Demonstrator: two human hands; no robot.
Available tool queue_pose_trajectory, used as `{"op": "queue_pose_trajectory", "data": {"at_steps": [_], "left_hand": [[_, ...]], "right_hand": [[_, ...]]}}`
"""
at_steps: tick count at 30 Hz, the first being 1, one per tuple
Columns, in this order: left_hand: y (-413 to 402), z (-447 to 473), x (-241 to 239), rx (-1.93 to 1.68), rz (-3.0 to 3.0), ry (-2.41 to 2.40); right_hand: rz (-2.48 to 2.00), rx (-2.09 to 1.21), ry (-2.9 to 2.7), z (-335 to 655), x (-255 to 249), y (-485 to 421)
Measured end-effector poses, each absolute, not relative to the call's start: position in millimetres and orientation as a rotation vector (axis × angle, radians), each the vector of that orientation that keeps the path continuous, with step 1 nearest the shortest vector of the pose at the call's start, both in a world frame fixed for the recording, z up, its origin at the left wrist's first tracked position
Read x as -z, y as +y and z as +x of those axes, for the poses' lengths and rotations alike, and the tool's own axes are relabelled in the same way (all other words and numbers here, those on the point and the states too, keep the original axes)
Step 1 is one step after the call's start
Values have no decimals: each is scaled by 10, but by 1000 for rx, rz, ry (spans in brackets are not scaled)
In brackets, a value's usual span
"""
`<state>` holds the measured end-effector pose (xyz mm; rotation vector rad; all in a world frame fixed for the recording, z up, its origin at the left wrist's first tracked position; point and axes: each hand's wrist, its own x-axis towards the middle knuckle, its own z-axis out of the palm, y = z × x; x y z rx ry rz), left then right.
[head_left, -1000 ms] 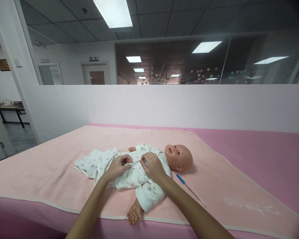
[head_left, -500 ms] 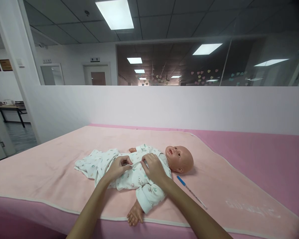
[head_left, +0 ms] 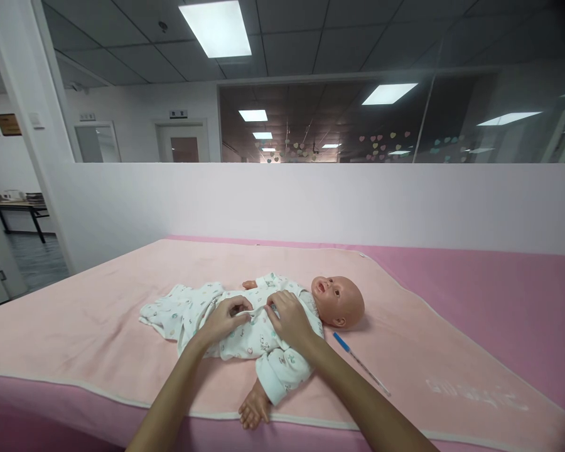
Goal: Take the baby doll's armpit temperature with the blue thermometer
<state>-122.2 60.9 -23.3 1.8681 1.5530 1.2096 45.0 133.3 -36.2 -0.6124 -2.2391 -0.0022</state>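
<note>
One bald, brown plastic baby doll (head_left: pixel 260 328), lying on its back across the middle of the bed, head to the right, face up, mouth open; dressed in a white cotton garment (head_left: pixel 240 344) with a small coloured print, the lower end of which spreads loose and flat to the left. One bare left hand (head_left: pixel 225 319), over the doll's belly, thumb and forefinger pinching a raised fold of the garment. One bare right hand (head_left: pixel 289 317), palm down over the doll's chest, thumb and fingertips nipping the same fold just beside the left hand, the other fingers resting on the cloth. One slender, clear stick with a blue end (head_left: pixel 361 363), lying slantwise near the doll's head, apart from both hands. One peach blanket with pale edging (head_left: pixel 94 314), spread beneath doll and stick; the doll's near hand (head_left: pixel 255 407) reaches its front edge. One pink bed cover (head_left: pixel 499 298), showing beyond the blanket. One plain white partition (head_left: pixel 320 201) behind, topped with glass bearing heart-shaped stickers (head_left: pixel 379 145)
</note>
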Motion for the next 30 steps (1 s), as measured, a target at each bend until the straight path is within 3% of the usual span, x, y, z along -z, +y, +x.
{"op": "queue_pose_trajectory", "data": {"at_steps": [30], "left_hand": [[592,-1222,234,-1175,1852,1517]], "right_hand": [[-613,-16,-2246,445,372,1345]]}}
